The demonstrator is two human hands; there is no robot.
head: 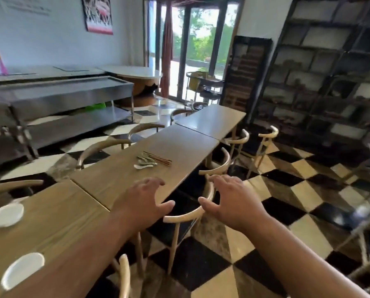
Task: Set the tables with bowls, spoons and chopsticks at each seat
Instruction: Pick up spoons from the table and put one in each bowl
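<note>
The left hand point(141, 201) and right hand point(233, 201) are held wide, empty, at the near edge of the middle table point(179, 147); spoons point(144, 163) and chopsticks point(159, 159) are piled on it.

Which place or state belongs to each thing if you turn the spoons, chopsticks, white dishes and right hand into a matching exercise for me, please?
Things
1. spoons
2. chopsticks
3. white dishes
4. right hand

Places and states
A. on the near table, at the left of the view
B. reddish-brown bundle on the middle table
C. fingers spread, holding nothing, by a chair back
D. pale heap on the middle table, just left of the sticks

Pairs: 1-D, 2-B, 3-A, 4-C.
</note>
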